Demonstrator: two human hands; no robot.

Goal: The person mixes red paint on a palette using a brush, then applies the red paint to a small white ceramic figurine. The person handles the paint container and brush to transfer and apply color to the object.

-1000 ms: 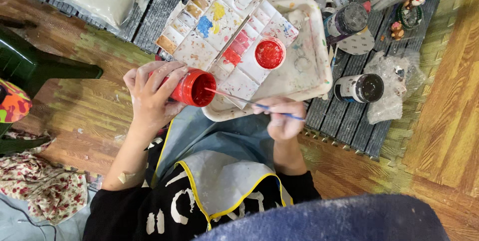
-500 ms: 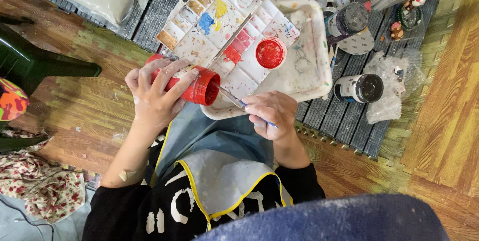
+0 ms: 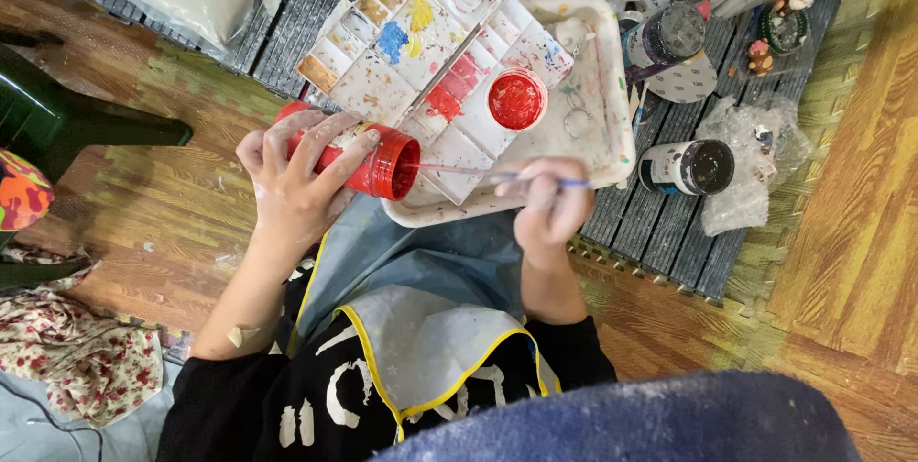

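1. Dipping brush (image 3: 497, 174) into red paint jar (image 3: 359, 158); jar lying near-horizontal, mouth pointing toward the brush, tip entering at the rim.
2. Keeping jar tilted just enough for paint to reach the mouth w/o spilling onto the apron (image 3: 421, 271) below; judging that risk as real, since the mouth is hanging past the tray (image 3: 612, 99) edge, over the lap.
3. Loading only the bristle tip, wiping excess on the inner rim before lifting; prob. best moving slow, handle kept level.
4. Left hand (image 3: 296, 185): wrapped round the jar body, fingers curled over the top, thumb underneath; firm closed grip, nothing else held.
5. Right hand (image 3: 550, 204): closed in a pinch on the thin blue-handled brush, fingertips bunched near mid-handle; hovering over the tray's near edge, not resting on it as far as visible.
6. Jar's red lid (image 3: 516, 99) lying open-side up on the white palette (image 3: 421, 51), just beyond the jar mouth, apart from both hands.
7. Palette sitting on the tray w/ wells of yellow, blue, red and brown; tray resting on dark slatted mat (image 3: 660, 232).
8. Dark-lidded jar (image 3: 688, 165) lying on its side right of the tray, well clear of the brush; more jars beyond, at the far end.
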